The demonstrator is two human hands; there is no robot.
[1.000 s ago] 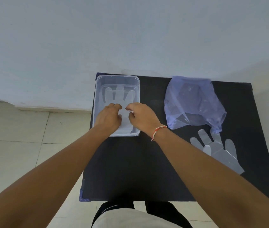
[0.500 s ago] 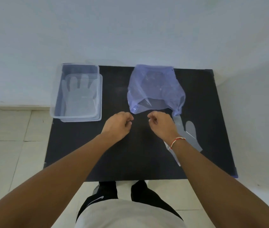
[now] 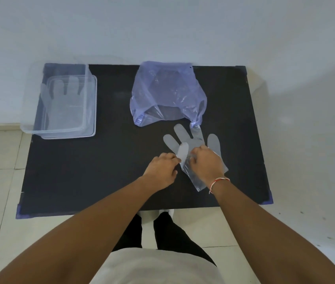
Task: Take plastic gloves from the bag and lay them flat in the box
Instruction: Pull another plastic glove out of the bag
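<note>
A clear plastic glove (image 3: 185,140) lies on the black table (image 3: 92,171), just in front of the purple plastic bag (image 3: 167,93). My right hand (image 3: 206,162) rests on the glove's palm with fingers curled into the plastic. My left hand (image 3: 160,171) pinches the glove's left edge beside the thumb. The clear box (image 3: 89,119) stands at the table's far left with a glove (image 3: 64,103) lying flat inside it, fingers pointing away from me.
The table stands against a white wall, with tiled floor on the left and in front. My legs show below the table's near edge. A red and white thread is tied around my right wrist (image 3: 218,181).
Both hands left the box, crossed the table to the right and came down on the loose glove in front of the bag. The view swung right as well.
</note>
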